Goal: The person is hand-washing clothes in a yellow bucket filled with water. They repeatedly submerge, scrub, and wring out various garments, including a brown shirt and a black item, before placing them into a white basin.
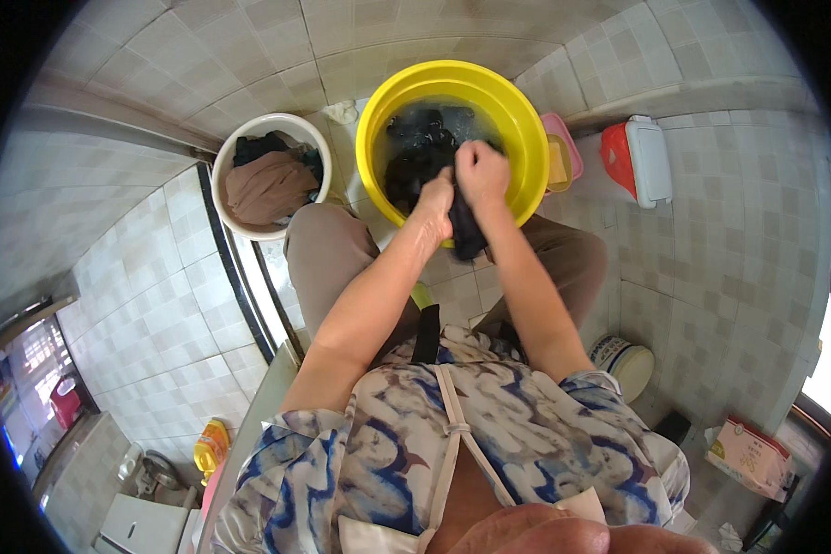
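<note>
A round yellow plastic basin (534,118) stands between and beyond my knees, holding cloudy water and soaked dark cloth (415,149). Over its near right part, both my hands grip a bunched black cloth (465,225), whose lower end hangs over the near rim. My left hand (435,201) and my right hand (482,172) are close together, and it is the arm at the picture's left and the one at its right that lead to them. Each set of fingers is closed around the cloth, and part of it is hidden inside them.
Left of the basin, a white tub (223,201) holds brown and dark clothes. A pink dish (572,149) with a yellow bar sits at the basin's right. A white lidded bin (651,163) is farther right, and a round tub (627,367) stands behind my right side.
</note>
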`<action>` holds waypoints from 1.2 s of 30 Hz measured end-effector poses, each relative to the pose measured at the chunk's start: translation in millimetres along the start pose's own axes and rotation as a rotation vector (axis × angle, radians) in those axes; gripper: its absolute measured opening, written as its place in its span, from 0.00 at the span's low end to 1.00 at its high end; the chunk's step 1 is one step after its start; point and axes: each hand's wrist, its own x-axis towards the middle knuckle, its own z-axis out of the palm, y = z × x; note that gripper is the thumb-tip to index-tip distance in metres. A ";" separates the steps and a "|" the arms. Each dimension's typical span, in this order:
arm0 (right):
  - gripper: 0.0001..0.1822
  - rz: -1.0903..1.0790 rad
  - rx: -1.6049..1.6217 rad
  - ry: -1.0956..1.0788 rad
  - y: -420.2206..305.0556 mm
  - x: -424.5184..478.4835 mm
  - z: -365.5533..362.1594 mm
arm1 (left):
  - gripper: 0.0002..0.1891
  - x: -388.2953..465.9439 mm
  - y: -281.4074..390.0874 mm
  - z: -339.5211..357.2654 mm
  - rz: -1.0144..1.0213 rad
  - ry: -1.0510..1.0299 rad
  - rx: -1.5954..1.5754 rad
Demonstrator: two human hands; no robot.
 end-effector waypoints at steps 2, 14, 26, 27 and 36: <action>0.22 0.036 -0.090 -0.054 4.4 14.8 5.6 | 0.19 2.6 -2.1 -8.9 0.073 0.026 0.052; 0.20 0.073 -0.222 -0.036 -10.6 16.5 6.8 | 0.20 4.4 12.3 -19.2 0.085 -0.042 -0.048; 0.17 -0.089 0.261 -0.111 6.7 43.1 -10.0 | 0.32 -0.2 7.7 -20.1 0.341 -0.019 0.681; 0.16 -0.047 0.301 -0.293 -9.9 39.7 -11.1 | 0.27 -6.2 13.7 -20.2 0.309 0.039 0.565; 0.24 0.307 0.335 -0.442 98.4 46.0 -18.3 | 0.23 -10.6 43.1 -28.9 0.227 -0.193 -0.248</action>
